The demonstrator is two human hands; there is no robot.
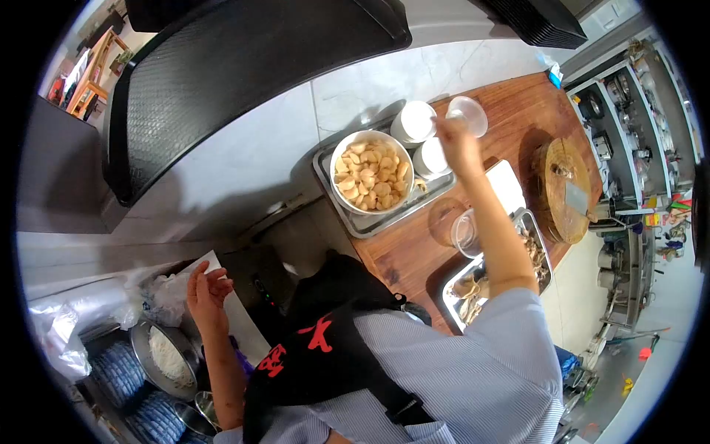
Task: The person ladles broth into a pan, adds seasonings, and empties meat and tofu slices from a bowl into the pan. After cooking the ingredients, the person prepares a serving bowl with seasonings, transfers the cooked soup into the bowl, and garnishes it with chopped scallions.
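My right hand (458, 144) reaches over the wooden table, its fingers drawn together between a white cup (416, 120) and a round clear plastic bowl (469, 116). What those fingers hold, if anything, is hidden. A second white cup (432, 157) stands just beside the hand. Left of it, a white bowl (337, 157) full of peeled pale-yellow pieces, like garlic cloves, rests on a metal tray (361, 226). My left hand (209, 292) hangs in the air on the left, fingers apart and slightly curled, holding nothing. Below it lies a white board or sheet (242, 318).
Another clear plastic bowl (464, 233) and a metal tray (546, 277) of brownish pieces sit nearer my body. A round chopping block (553, 203) carries a cleaver (576, 198). A metal bowl of white powder (168, 355) is at lower left; a large black tray (244, 81) juts overhead.
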